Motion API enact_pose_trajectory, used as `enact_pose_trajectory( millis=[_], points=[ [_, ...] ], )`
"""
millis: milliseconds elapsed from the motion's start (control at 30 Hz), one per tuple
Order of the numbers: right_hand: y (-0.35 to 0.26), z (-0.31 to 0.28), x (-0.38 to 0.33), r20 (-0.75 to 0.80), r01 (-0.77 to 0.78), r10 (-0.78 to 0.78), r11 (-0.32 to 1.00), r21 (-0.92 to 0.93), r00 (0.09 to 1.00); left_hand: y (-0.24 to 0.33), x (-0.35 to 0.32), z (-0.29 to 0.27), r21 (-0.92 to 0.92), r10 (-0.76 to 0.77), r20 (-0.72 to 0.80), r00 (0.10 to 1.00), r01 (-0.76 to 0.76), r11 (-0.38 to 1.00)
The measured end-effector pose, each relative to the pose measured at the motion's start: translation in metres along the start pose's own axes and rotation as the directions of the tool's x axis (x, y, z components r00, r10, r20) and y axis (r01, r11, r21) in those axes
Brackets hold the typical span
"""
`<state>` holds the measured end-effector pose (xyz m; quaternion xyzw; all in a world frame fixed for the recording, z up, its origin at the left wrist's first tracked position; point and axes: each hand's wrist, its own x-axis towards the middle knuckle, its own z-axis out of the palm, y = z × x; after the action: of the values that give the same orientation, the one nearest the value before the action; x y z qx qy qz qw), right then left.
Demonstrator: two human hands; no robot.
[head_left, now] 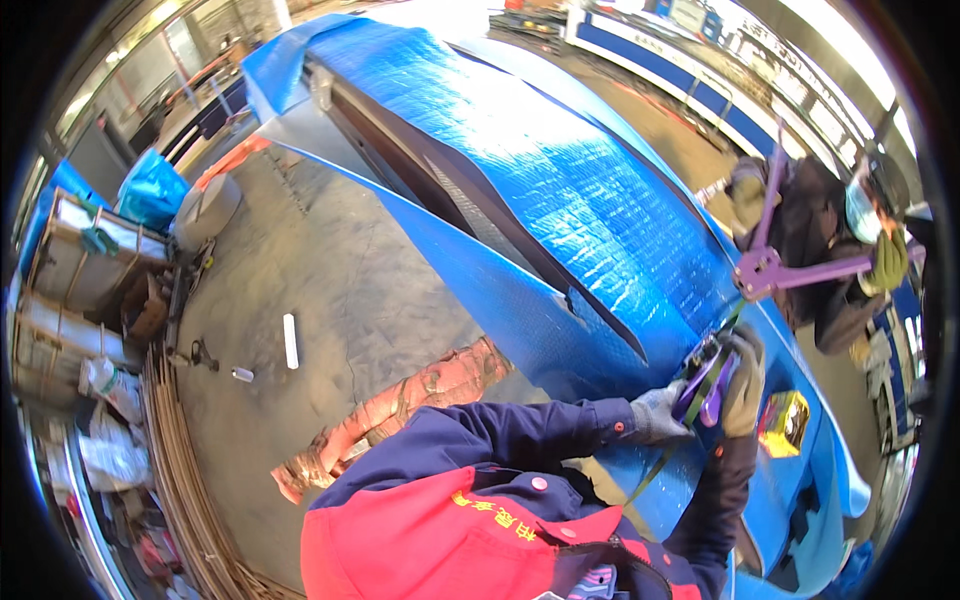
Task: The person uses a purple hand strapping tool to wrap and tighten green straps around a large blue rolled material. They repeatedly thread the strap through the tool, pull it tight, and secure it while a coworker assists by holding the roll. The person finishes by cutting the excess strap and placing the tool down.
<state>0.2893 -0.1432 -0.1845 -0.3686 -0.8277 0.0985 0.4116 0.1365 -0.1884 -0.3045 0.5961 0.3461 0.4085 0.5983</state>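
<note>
**Gloved hands grip a purple strapping tool on a blue-wrapped load**

Left hand, in a grey glove, closes around the near end of a purple strapping tool that sits on the sloping side of a long load covered in blue tarp. A green strap runs from the tool down toward the person's body. Just right of the tool, the right hand, in an olive glove, wraps over its top, fingers curled shut on it. Near that hand, a small yellow box lies on the tarp. Farther right, 1 co-worker in dark clothes holds a large purple long-handled tool against the load's far edge.
</note>
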Motion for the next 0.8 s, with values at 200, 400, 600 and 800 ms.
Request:
enact_pose_trajectory(
  millis=[200,400,600,800],
  points=[
    [-0.012,0.01,-0.031,0.109,-0.16,0.161,0.987,-0.015,0.981,-0.007,0.021,0.0,-0.536,-0.26,0.304,0.917,0.39,0.749],
    [-0.021,0.01,-0.047,0.081,-0.166,0.162,0.985,0.049,0.983,-0.008,0.014,-0.001,-0.463,-0.21,0.271,0.94,0.318,0.827],
    [-0.048,0.025,-0.05,-0.036,-0.04,0.037,0.996,-0.076,0.999,-0.028,0.018,0.0,-0.449,-0.135,0.269,0.954,0.248,0.859],
    [-0.057,0.055,-0.04,-0.35,-0.175,0.133,0.98,-0.091,0.927,-0.07,0.031,0.017,-0.781,-0.009,0.255,0.967,0.211,0.588]
  ],
)
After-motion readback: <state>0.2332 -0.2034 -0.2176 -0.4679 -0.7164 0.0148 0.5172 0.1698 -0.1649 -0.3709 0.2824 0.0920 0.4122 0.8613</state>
